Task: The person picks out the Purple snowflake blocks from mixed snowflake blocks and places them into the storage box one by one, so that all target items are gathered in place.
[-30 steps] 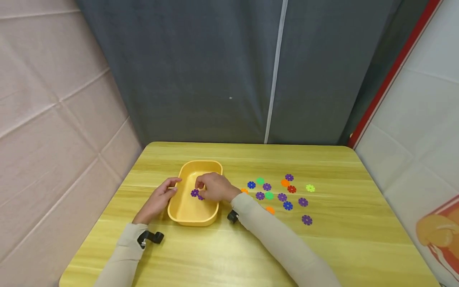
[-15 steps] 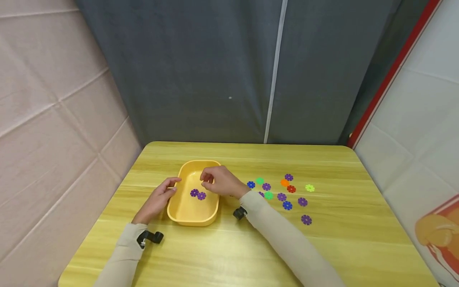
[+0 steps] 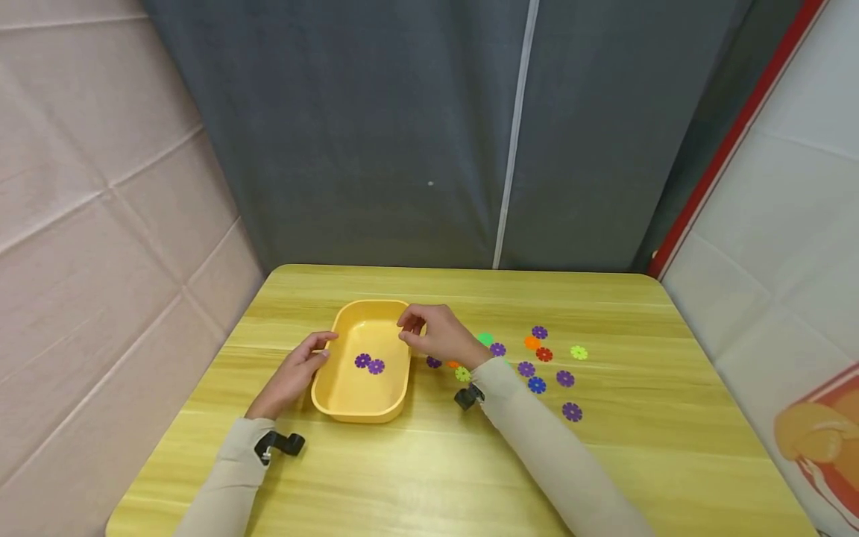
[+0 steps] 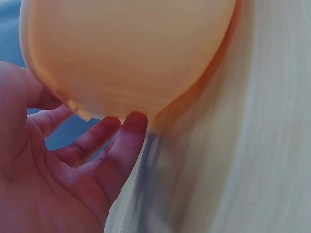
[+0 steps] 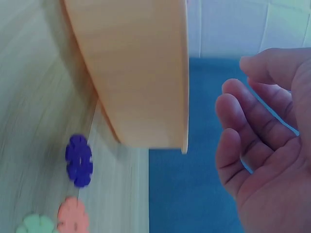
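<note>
A yellow plastic tray (image 3: 360, 414) lies on the left half of the table, with two purple snowflake discs (image 3: 370, 364) side by side on its floor. My left hand (image 3: 290, 379) holds the tray's left side. In the left wrist view, its fingertips (image 4: 135, 119) rest against the outer wall, and another digit reaches over the rim. My right hand (image 3: 439, 333) is above the tray's right rim, thumb and fingers loosely bent. Nothing shows between them in the right wrist view, where the hand (image 5: 267, 131) is apart from the tray wall (image 5: 131, 73).
Several snowflake discs in purple, blue, green, orange, red and yellow lie scattered right of the tray, among them a red disc (image 3: 544, 354) and a yellow-green disc (image 3: 579, 353). My right forearm (image 3: 557, 447) passes over some. A grey curtain (image 3: 376, 134) hangs behind the table.
My right hand has let go of a purple disc inside the tray and moved right and back to the right rim. The left hand and tray stay nearly still.
</note>
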### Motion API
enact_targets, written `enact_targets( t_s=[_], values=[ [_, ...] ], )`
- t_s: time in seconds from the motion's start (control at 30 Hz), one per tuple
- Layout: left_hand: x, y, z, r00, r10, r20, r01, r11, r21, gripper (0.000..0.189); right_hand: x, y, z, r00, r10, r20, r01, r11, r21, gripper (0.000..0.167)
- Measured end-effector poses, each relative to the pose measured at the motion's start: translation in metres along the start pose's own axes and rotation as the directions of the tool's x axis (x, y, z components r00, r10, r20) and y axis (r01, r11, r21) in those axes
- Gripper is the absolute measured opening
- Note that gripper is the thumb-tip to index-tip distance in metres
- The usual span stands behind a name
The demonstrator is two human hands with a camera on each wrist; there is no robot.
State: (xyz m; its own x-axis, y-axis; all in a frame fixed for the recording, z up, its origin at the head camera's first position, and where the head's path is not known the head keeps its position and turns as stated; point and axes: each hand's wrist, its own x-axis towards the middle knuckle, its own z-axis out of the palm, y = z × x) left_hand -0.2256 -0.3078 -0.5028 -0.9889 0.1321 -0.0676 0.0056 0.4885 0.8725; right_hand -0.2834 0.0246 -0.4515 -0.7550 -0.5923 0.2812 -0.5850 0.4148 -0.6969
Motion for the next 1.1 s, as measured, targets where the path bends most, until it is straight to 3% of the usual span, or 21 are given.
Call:
enact_targets(
  t_s=[0.5,0.8,1.1],
  values=[
    [0.0,-0.003,0.0,1.0,-0.008,0.003,0.008,1.0,-0.03,0.041,-0.014,0.033,-0.012,0.994,0.093,-0.049,-0.091,0.995,0.043,0.015],
    [0.0,-0.001,0.0,1.0,0.009,-0.003,-0.009,1.0,-0.012,0.041,-0.02,0.047,-0.009,0.976,0.209,0.057,-0.209,0.978,0.006,0.024],
    [-0.002,0.002,0.002,1.0,0.0,-0.01,0.0,1.0,-0.014,0.041,-0.025,0.058,-0.002,0.948,0.271,0.169,-0.265,0.963,-0.055,0.029]
  ],
)
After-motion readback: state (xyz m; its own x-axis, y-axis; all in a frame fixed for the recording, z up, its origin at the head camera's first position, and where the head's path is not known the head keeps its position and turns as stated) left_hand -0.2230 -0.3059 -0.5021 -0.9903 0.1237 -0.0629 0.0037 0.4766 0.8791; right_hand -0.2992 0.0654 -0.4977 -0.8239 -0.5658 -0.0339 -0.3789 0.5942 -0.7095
